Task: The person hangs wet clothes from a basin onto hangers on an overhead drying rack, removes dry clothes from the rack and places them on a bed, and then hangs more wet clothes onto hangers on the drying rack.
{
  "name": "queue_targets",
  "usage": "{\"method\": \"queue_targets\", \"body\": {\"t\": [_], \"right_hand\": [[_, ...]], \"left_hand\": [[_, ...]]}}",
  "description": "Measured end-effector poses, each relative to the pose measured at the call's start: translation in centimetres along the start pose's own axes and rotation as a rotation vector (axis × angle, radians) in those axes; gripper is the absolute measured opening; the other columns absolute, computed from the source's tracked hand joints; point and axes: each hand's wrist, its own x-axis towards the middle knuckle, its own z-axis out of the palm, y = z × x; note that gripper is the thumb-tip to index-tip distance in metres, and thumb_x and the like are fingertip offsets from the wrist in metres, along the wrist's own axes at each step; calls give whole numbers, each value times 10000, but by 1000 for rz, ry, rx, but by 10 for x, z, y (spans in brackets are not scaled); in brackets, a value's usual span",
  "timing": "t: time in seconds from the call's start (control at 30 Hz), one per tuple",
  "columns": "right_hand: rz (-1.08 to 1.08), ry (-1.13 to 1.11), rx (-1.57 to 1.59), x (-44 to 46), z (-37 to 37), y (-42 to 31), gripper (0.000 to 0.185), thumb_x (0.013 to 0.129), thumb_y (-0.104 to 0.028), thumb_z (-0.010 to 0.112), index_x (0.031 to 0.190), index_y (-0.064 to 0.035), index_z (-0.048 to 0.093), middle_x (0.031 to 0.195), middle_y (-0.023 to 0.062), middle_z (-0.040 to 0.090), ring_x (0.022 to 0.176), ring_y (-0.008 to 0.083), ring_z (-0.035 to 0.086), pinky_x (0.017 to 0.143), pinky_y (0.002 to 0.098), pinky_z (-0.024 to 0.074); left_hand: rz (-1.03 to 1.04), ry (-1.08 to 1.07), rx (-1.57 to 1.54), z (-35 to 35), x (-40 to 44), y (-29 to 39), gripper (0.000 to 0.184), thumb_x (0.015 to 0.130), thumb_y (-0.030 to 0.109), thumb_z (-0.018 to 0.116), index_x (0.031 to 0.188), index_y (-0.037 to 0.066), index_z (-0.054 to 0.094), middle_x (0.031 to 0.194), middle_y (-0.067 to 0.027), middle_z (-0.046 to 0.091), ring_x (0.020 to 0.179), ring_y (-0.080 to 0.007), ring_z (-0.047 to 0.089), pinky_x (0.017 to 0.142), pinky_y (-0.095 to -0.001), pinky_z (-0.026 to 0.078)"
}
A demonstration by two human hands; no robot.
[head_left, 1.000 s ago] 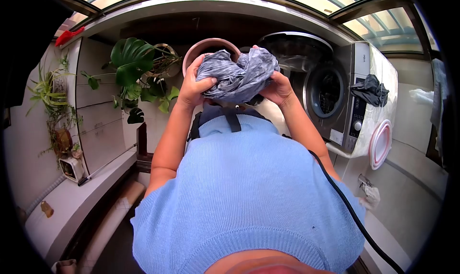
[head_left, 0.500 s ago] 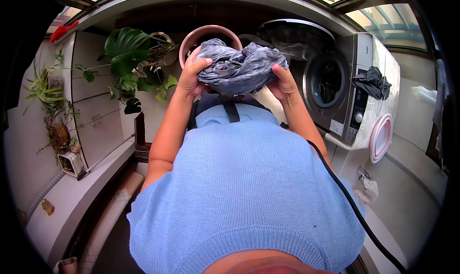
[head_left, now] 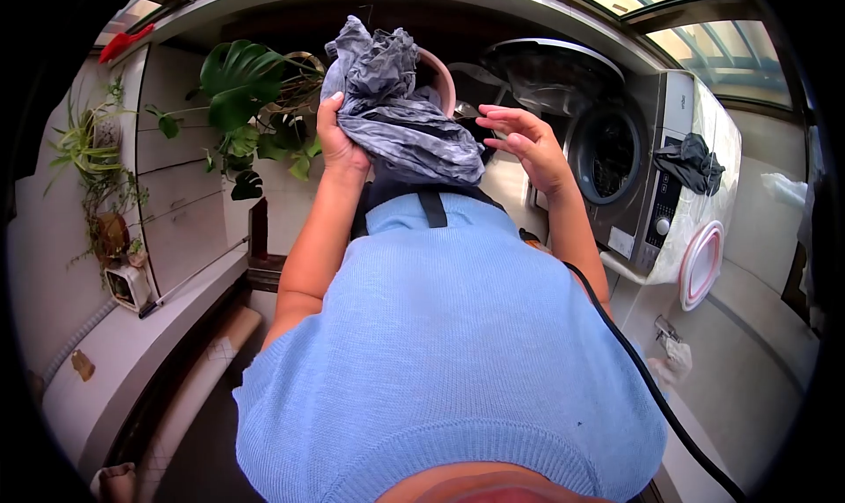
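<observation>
Apparently part-way, my left hand (head_left: 345, 144) grips the crinkled grey cloth (head_left: 400, 120) at twelve o'clock, before a round pink tub (head_left: 446, 82); it is bunched, not yet spread. My right hand (head_left: 532, 149), at two o'clock, holds nothing, fingers parted.

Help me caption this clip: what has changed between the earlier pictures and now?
The right hand has let go of the grey cloth, its fingers now spread just to the right. The left hand keeps its hold. The cloth's bulk has shifted left, with one end reaching farther up the view, across the pink bucket. Unchanged: the washing machine stands open, dark cloth on it.
</observation>
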Motion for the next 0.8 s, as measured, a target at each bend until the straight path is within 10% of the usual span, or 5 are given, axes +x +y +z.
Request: {"method": "queue_targets", "body": {"t": [0.07,0.47,0.8], "right_hand": [[-99,72,-243,7,18,-7,351,837,-147,640,1159,-20,577,1194,101,586,1097,183,558,939,329,443],[-40,129,101,51,75,-20,188,889,-188,607,939,-7,622,831,50,642,733,118,624,673,238,493],[-61,131,370,19,56,-6,167,930,-178,546,830,-52,593,885,66,655,801,136,624,770,306,518]], "left_hand": [[48,23,18,7,-6,2,462,787,255,533,1155,-25,534,1076,-144,624,984,-299,597,933,-425,450],[158,-162,144,-11,-10,-5,552,720,196,545,1230,19,430,1151,-149,544,1039,-270,561,932,-399,451],[156,-98,96,-21,-4,-4,590,714,205,535,1267,33,419,1190,-149,524,1080,-285,541,952,-419,441]]}}
